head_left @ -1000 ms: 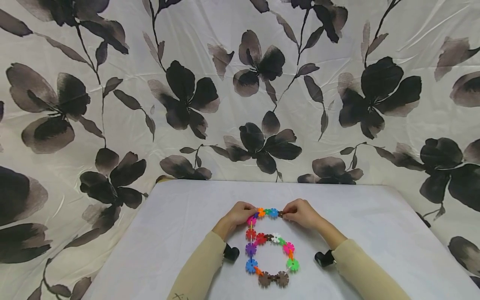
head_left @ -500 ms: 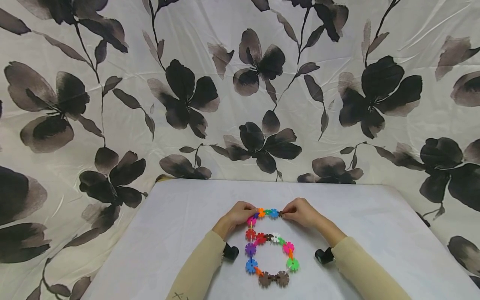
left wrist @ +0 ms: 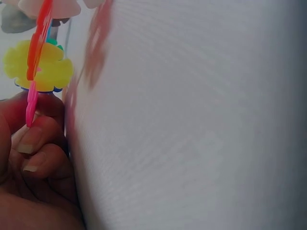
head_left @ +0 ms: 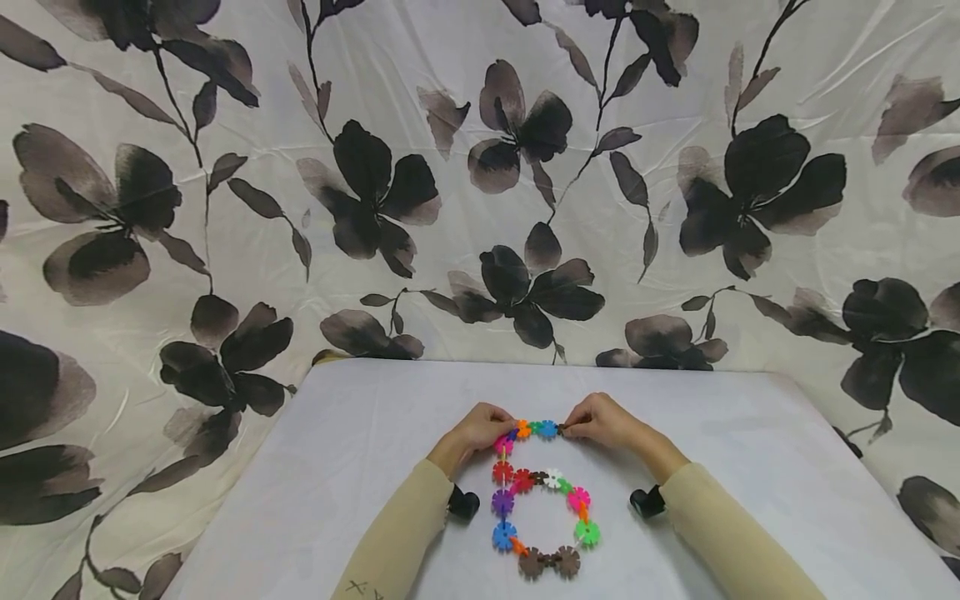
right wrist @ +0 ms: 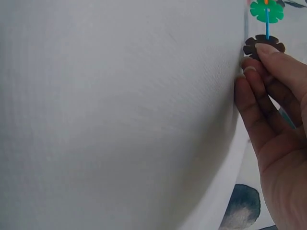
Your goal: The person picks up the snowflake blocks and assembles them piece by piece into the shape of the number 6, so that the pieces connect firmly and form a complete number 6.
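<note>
A chain of colourful notched plastic discs, slotted together, lies on the white tabletop in the head view, curved like a figure 6. Its lower part is a ring with a green disc [head_left: 587, 533], a blue disc [head_left: 505, 536] and brown discs [head_left: 531, 564]. At the upper left bend, my left hand [head_left: 480, 427] pinches the chain beside an orange disc [head_left: 522, 429]. In the left wrist view its fingers hold it just below a yellow disc [left wrist: 53, 69]. My right hand [head_left: 603, 423] pinches the brown disc [right wrist: 250, 47] at the chain's upper right end, attached to a blue one.
The white-covered table [head_left: 360, 417] reaches back to a hanging cloth [head_left: 450, 333] with dark flowers. A black wrist device [head_left: 462, 505] sits at the left cuff and another one [head_left: 647, 502] at the right.
Both hands keep their hold on the chain. The right hand and forearm have shifted slightly to the left and away from the body; the left has hardly moved.
</note>
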The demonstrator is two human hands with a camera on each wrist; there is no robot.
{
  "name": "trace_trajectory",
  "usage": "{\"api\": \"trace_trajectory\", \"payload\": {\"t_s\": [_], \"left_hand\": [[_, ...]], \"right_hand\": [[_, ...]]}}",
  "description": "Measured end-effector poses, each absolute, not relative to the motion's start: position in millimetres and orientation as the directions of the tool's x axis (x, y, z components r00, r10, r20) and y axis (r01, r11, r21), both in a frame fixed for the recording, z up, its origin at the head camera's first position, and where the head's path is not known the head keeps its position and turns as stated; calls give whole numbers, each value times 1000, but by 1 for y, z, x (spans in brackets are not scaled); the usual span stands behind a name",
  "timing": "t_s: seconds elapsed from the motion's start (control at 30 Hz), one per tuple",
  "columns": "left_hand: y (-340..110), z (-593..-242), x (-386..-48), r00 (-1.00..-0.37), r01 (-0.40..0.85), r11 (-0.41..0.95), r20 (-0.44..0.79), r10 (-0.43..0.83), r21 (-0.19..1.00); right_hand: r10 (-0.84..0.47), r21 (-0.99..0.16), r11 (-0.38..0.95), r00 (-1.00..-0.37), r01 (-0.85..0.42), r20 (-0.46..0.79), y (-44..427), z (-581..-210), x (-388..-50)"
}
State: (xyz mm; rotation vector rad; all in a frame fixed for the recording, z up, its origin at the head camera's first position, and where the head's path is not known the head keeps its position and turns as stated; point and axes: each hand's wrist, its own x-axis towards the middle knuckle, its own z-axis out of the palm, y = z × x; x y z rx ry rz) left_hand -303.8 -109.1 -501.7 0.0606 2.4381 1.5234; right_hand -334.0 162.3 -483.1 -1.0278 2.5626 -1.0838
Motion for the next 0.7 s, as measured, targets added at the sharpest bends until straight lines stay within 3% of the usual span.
{"api": "trace_trajectory", "payload": {"t_s": [0.37, 0.7], "left_hand": [[-104, -503, -302, -970, -71, 457, -168, 175, 887], [-107, -504, -305, -968, -71, 463, -172, 181, 883]], "right_hand": [[-719, -705, 450, -690, -548, 78, 162, -479, -338], [-693, -713, 470, -718, -520, 67, 161, -483, -339]]}}
